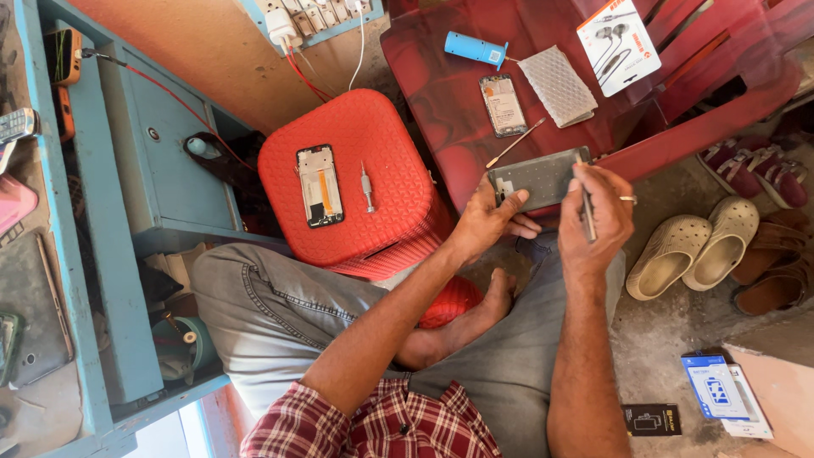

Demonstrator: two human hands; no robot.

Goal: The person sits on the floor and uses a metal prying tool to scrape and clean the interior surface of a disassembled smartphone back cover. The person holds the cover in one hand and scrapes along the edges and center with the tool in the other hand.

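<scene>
My left hand (490,222) grips a grey opened phone body (538,176) from below, thumb on its near edge. My right hand (595,214) pinches a thin metal tool (586,206) whose tip rests on the phone's right end. I sit with crossed legs in grey trousers. On an orange plastic stool (373,212) in front of me lie a phone frame with an orange strip (319,185) and a small screwdriver (367,188).
A red plastic chair (441,93) holds a blue cylinder (476,48), another phone part (504,105), a silver pouch (558,86), an earphone package (618,43) and a thin metal pry stick (515,142). A blue cabinet (144,153) stands left. Sandals (695,250) and small boxes (716,386) lie right.
</scene>
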